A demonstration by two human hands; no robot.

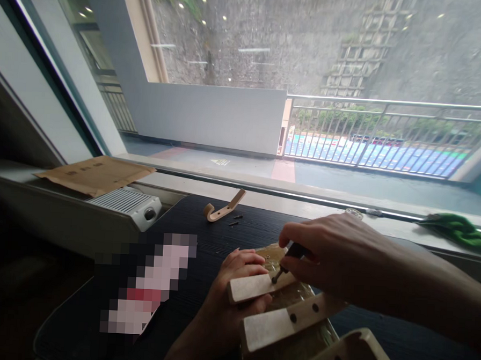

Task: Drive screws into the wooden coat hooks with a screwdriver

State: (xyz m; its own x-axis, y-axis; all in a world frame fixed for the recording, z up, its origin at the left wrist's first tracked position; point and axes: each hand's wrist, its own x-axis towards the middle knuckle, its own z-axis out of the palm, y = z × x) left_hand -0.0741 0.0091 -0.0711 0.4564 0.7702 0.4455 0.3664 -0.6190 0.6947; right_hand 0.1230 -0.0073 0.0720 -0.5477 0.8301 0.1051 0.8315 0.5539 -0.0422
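My right hand [329,249] is closed around the dark handle of a screwdriver [295,251]. The tool's tip points down into a hole in a pale wooden hook [249,289]. My left hand [228,292] grips that hook near its end, fingers on the far side and thumb on the near side. Beneath lies a brownish block wrapped in shiny clear film or tape [305,296]. Nearer to me, a second wooden hook [267,327] with two dark holes lies across the block. A third hook [348,355], with a curved end, is partly cut off by the frame.
On the dark tabletop [198,221], a loose wooden hook [225,209] lies near two small screws [235,220]. A blurred-out pinkish item [154,283] is at left. Beyond are a brown envelope [98,172], a white slotted device [126,203] and a green cloth [459,232] by the window.
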